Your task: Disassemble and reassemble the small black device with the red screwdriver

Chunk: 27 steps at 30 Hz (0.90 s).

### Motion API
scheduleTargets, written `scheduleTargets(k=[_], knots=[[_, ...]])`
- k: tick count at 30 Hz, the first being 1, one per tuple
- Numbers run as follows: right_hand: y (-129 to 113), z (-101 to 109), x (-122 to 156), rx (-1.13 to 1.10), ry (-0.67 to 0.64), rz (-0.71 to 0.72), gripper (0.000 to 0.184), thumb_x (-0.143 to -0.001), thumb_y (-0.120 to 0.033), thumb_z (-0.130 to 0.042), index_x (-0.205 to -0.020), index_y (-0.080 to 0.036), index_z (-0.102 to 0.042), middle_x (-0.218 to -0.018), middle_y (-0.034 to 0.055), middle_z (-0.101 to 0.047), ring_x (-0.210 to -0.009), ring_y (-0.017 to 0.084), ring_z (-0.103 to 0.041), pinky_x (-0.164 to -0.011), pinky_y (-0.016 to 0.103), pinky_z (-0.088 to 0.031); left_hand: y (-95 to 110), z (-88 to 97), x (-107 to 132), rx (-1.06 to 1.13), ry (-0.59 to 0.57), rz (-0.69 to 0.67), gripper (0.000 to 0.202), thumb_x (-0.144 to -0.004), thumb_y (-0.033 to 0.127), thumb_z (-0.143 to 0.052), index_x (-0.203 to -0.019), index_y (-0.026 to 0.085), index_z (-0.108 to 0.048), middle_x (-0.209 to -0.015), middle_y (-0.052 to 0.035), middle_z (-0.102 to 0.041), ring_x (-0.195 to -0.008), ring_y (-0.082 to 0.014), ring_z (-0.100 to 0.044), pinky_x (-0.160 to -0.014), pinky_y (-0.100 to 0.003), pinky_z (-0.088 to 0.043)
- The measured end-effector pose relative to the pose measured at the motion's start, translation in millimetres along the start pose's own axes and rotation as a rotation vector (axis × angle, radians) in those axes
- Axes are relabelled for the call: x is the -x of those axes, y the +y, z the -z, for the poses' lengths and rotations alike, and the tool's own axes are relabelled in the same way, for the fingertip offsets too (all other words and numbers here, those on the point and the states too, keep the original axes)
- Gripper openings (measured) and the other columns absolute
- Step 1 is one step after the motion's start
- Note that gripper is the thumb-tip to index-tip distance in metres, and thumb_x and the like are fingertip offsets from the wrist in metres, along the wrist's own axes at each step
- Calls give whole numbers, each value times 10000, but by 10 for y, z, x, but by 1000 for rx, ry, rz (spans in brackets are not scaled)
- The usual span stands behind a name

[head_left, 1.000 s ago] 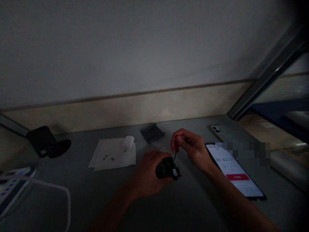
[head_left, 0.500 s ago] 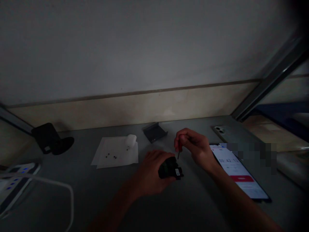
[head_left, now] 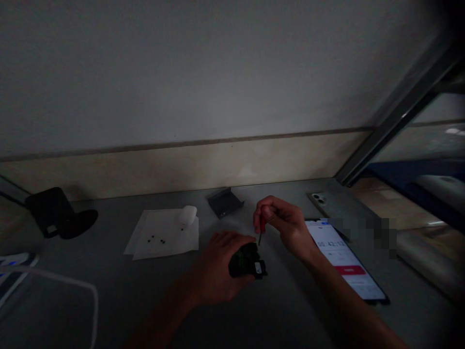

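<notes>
At the far left of the grey worktop (head_left: 112,228), you have a pale strip with blue lights (head_left: 12,264) and a thin white cable (head_left: 72,281) looping towards you. Next stands a black stand with a rounded base (head_left: 51,211).

Right of it, overlapping sheets of white paper (head_left: 167,249) carry several tiny dark pieces (head_left: 162,241), loose, and a rounded glossy white case (head_left: 188,214). A sleeve brushing the paper, or a knock to the worktop, could scatter those pieces; in this dim light they would be hard to find.

Your left hand (head_left: 220,266) is clamped around a compact black device with a greenish interior (head_left: 244,261), held off to the right of the paper. Behind it lies a dark grey shallow cover (head_left: 224,201).

Your right hand (head_left: 285,225) is closed on a small red-handled screwdriver (head_left: 262,224), its shaft pointing down at the device's upper right edge. Whether the tip is seated cannot be told. With the device braced only by your grip, a twist or an angled push could let the tip slip into the exposed parts or your left fingers, which are just beside it.

Farther right, a dark-edged phone with a lit screen (head_left: 348,281) lies near your right forearm; a careless elbow could shift it.
</notes>
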State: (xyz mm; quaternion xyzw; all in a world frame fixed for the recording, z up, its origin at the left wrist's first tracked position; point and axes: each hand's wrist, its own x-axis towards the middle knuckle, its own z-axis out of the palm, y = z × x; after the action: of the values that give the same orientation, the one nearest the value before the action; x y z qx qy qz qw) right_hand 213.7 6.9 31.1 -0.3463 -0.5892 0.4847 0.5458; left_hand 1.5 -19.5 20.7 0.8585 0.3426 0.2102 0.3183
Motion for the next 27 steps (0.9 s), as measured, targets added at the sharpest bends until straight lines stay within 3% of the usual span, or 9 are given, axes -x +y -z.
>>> scheduleTargets(k=[9,14,21,27], knots=[[44,-74,12,-26,-113,-44,282,-978,-421,-586,-853,-172,-635,-722,29,-668,-601,131,-596,-576,277,-466,18,28,10,2,-10,4,682,-741,218,-810,-1344,295,-501,-1301,-54,-609,-1222,-274,-533,-1082,-467,-403],[39,-92,12,-13,-131,-50,298,-968,-431,-602,-832,-170,-644,-715,31,-669,-613,131,-604,-581,276,-473,1,-1,17,8,9,21,605,-758,251,-807,-1293,276,-526,-1295,-68,-604,-1220,-285,-534,-1070,-482,-406],[50,-146,39,-13,-221,-67,300,-969,-420,-607,-819,-163,-649,-704,29,-677,-623,126,-620,-585,258,-465,-35,-63,54,27,61,149,567,-717,291,-834,-1180,230,-512,-1164,-80,-615,-1090,-286,-583,-956,-452,-463],[61,-174,54,22,-255,-94,266,-970,-399,-606,-836,-172,-639,-719,29,-684,-641,126,-615,-600,256,-460,-31,-64,58,32,60,176,514,-723,316,-815,-1113,227,-492,-1116,-79,-606,-1025,-281,-593,-878,-437,-478]])
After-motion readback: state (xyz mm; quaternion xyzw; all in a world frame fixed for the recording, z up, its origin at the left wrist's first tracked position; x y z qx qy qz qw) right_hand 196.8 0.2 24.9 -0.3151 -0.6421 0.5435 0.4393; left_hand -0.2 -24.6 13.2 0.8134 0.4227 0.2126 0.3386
